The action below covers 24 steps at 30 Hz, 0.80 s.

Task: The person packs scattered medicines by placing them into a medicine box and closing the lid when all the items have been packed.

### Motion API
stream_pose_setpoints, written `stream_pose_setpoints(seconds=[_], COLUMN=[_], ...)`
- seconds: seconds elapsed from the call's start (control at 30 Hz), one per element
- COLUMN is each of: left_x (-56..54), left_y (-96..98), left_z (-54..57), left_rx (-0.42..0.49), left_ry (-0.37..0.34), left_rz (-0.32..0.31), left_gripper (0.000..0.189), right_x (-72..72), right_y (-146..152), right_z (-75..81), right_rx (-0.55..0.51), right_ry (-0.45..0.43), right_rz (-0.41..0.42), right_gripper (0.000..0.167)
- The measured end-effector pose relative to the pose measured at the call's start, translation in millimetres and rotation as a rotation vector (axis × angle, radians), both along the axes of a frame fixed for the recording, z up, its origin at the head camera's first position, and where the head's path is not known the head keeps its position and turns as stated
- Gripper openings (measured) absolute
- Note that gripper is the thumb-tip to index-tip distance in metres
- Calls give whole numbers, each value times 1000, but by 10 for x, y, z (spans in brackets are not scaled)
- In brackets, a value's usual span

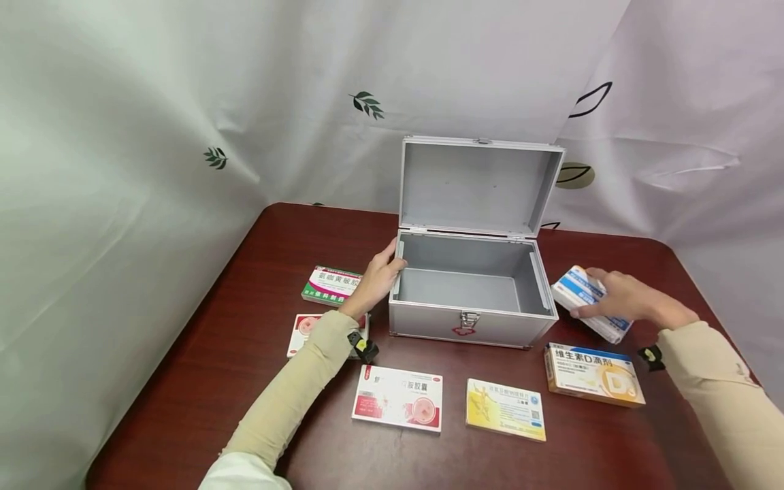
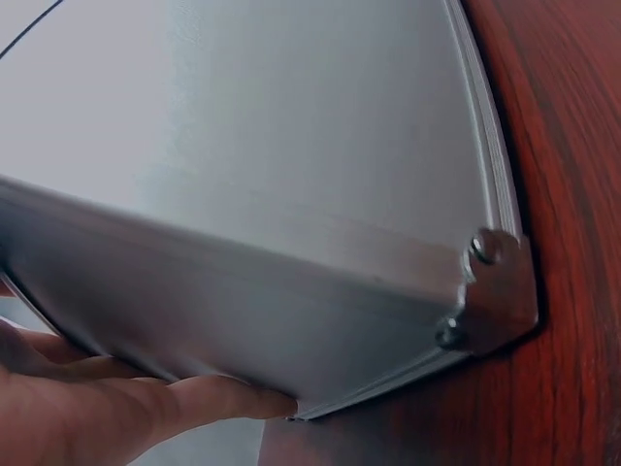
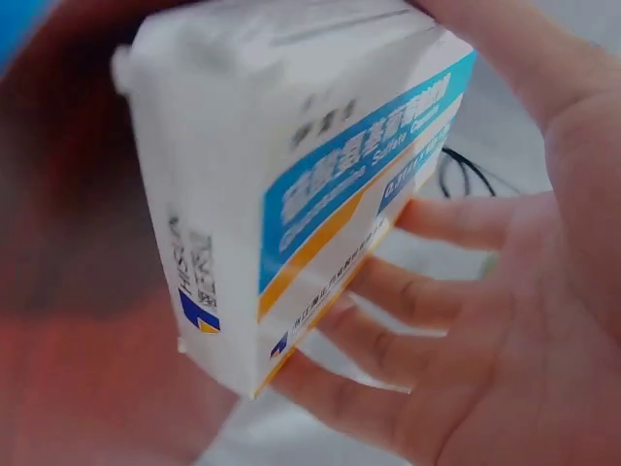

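Note:
A silver metal medicine case [image 1: 429, 318] stands with its lid raised, and its compartment looks bare inside. My left hand [image 1: 381, 278] grips the case's left wall, thumb over the rim. In the left wrist view, the fingers of the left hand [image 2: 107, 408] lie along the case's edge near a metal corner. To the right of the case, my right hand [image 1: 621, 298] holds a blue-and-white medicine box [image 1: 576, 289]. The right wrist view has this medicine box [image 3: 359, 184] between thumb and fingers, with orange stripes showing; its far side is hidden.
Right of centre lie a vitamin D box [image 1: 591, 374] and a yellow-and-white box [image 1: 505, 410]. Two red-and-white boxes, one in front [image 1: 398, 398] and another [image 1: 301, 333] partly under the left arm, lie leftward, with a green-and-pink box [image 1: 331, 284] behind. A patterned curtain [image 1: 294, 102] hangs behind the table.

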<state>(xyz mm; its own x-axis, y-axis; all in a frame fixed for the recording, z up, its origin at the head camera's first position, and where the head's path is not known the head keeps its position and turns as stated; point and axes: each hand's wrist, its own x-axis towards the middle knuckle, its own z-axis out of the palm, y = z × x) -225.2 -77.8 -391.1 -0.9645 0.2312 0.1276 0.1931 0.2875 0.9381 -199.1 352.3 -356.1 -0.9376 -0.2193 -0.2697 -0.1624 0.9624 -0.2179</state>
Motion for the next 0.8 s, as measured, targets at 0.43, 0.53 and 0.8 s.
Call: stream_pose_setpoints(seconds=[0.43,0.53,0.8], left_x=[-9,-11,195], left_y=[27,26,48], left_z=[12,11,299], left_rx=[80,100,97], left_ry=[-33,-35,-58], left_rz=[-10,-19,-22], left_gripper=[60,59,58], right_x=[-51,-41,-37], right_y=[-251,-374,-679], right_z=[798,912,1034], right_rx=[-7,-48,-51], right_ry=[-152,-210,-204], right_rz=[-101,-125,-115], right_gripper=[70,72,83])
